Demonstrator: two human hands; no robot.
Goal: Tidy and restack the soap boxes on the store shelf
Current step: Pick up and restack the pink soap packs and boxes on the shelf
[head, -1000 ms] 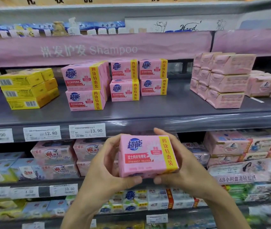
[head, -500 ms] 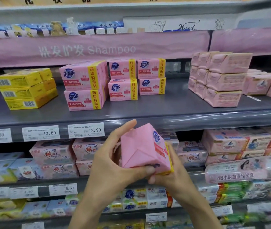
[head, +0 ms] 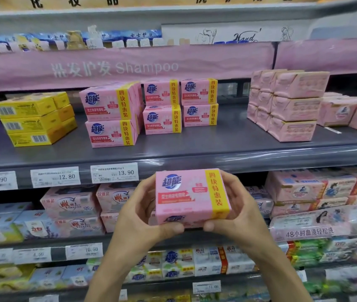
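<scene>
I hold a pink soap box (head: 191, 196) with a yellow band in front of the shelf edge, its printed face toward me. My left hand (head: 142, 216) grips its left end and my right hand (head: 240, 212) grips its right end, thumbs under the box. On the grey shelf (head: 195, 147) above stand matching pink boxes: a two-high stack (head: 111, 115) at the front left, a second two-high stack (head: 162, 107) behind it, and a third (head: 199, 102) further right.
Yellow boxes (head: 34, 119) are stacked at the shelf's left, pale pink wrapped packs (head: 286, 105) at its right. Bare shelf lies between the pink stacks and those packs. Price tags (head: 114, 172) line the shelf edge. Lower shelves hold several other soap packs.
The box was turned corner-on half a second ago; now its front face points at me again and it sits level, slightly higher, between both hands.
</scene>
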